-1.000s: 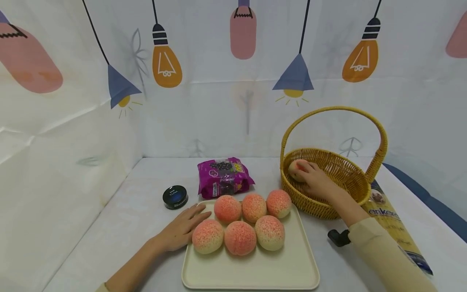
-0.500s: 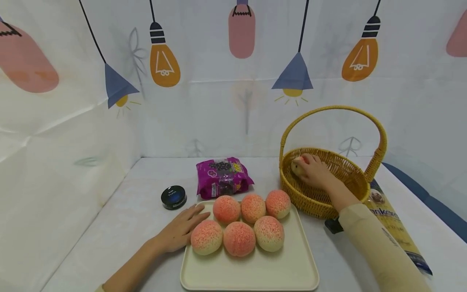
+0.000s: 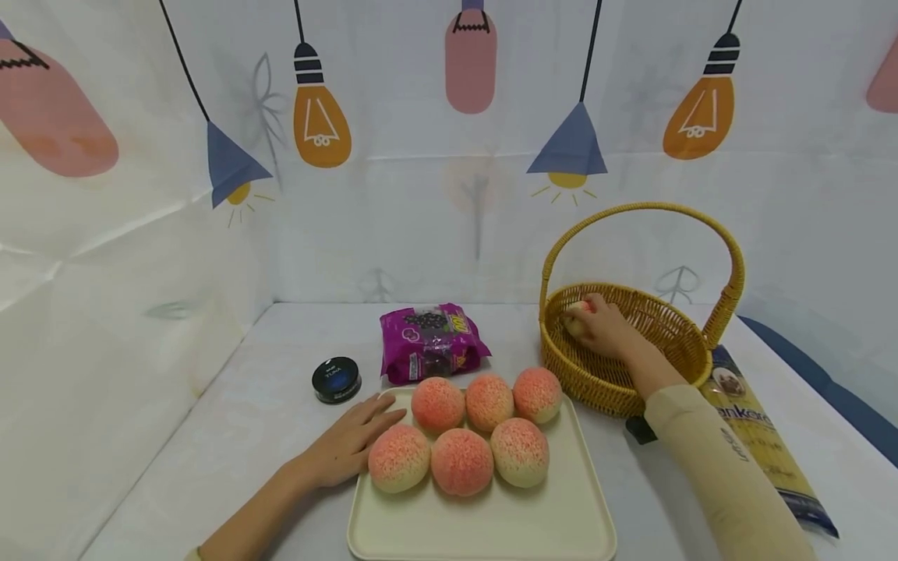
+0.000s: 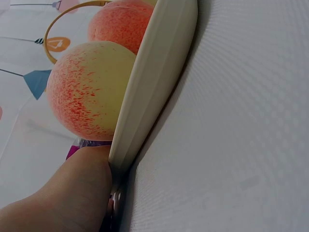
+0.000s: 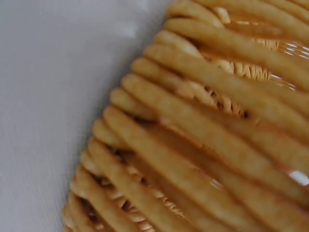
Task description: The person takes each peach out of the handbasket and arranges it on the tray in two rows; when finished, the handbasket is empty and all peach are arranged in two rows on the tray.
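My right hand (image 3: 609,331) reaches down into the yellow wicker basket (image 3: 603,396) and grips a pink-and-cream peach (image 3: 575,319) near its left inner wall. Close up, the right wrist view holds only blurred basket weave (image 5: 188,140); hand and peach are hidden there. With fingers extended, my left hand (image 3: 342,446) rests at the left rim of the cream tray (image 3: 484,531). Several peaches lie on that tray in two rows, the front left peach (image 3: 399,458) right beside the left hand. In the left wrist view this hand (image 4: 67,188) meets the tray's edge (image 4: 149,82).
Behind the tray sits a purple grape-print packet (image 3: 431,343). A black tuna tin (image 3: 336,379) stands to its left. A long yellow-and-blue bag (image 3: 758,436) lies right of the basket, with a black object (image 3: 641,430) partly under the right sleeve.
Inside the basket, my right hand and its peach have shifted slightly right, and the sleeve has swung left over the black object. My left hand stays at the tray.
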{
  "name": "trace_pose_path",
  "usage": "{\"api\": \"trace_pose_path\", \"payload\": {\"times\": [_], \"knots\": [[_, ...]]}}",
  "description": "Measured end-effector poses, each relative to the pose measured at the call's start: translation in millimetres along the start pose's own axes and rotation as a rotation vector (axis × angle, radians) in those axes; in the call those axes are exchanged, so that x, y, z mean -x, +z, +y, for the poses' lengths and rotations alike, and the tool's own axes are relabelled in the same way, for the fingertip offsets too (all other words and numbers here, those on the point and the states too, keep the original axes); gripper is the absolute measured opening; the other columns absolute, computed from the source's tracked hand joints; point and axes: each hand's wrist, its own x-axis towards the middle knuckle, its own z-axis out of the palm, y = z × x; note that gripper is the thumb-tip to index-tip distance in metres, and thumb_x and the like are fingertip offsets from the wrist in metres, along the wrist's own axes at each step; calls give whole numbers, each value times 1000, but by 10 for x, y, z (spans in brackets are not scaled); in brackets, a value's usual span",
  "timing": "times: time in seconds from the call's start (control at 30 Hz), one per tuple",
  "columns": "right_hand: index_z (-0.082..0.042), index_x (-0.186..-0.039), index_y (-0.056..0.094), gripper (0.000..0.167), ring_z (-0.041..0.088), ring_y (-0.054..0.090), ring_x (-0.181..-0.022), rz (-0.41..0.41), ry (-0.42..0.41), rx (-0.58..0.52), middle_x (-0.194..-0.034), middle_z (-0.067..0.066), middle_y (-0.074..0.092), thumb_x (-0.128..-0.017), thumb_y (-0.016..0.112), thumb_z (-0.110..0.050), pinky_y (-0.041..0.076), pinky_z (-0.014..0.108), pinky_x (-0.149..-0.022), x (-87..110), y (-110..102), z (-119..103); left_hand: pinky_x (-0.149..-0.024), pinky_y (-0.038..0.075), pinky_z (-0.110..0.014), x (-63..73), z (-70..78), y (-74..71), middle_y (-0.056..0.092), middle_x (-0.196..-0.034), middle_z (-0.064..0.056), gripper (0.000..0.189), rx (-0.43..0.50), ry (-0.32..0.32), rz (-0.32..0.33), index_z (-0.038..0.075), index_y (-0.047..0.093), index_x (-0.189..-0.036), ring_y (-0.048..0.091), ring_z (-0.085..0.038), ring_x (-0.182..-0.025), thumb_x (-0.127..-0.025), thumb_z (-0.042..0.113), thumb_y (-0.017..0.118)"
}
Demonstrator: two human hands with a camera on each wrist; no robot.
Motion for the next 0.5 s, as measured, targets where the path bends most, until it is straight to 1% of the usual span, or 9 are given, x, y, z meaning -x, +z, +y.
{"api": "trace_pose_path", "payload": {"times": [0.1, 0.17, 0.3, 0.4, 0.5], "knots": [[-4, -116, 55, 41, 53, 45, -95, -1, 3, 12, -119, 33, 36, -77, 68, -5, 38, 60, -76, 9, -19, 0, -102, 22, -57, -6, -2, -4, 29, -145, -16, 50, -5, 8, 5, 14, 43, -138, 23, -39, -132, -90, 25, 49], [-4, -117, 54, 41, 54, 43, -97, -16, 20, 7, -121, 33, 35, -79, 68, -6, 37, 60, -77, 15, -33, -5, -102, 22, -57, -8, -3, -7, 30, -145, -16, 50, -5, 9, 4, 14, 43, -138, 23, -39, -132, -90, 25, 49], [-4, -117, 54, 39, 54, 43, -96, -10, 53, -15, -122, 32, 35, -80, 66, -8, 37, 60, -77, 20, -29, -3, -102, 22, -58, -9, 0, -10, 30, -145, -16, 50, 3, 6, -1, 14, 43, -138, 23, -39, -132, -90, 26, 49], [-3, -114, 57, 35, 52, 46, -94, 35, 49, -38, -116, 33, 37, -81, 66, -11, 37, 60, -77, 18, -6, -2, -102, 22, -58, -7, 6, -12, 29, -145, -16, 50, 8, 1, -5, 14, 43, -138, 23, -39, -133, -89, 25, 49], [-1, -108, 61, 28, 46, 49, -91, 97, 7, -72, -111, 34, 40, -82, 66, -13, 39, 58, -76, 8, 23, -9, -101, 22, -58, -2, 10, -14, 29, -145, -17, 50, 9, 1, -5, 13, 43, -138, 23, -40, -132, -90, 25, 49]]}}
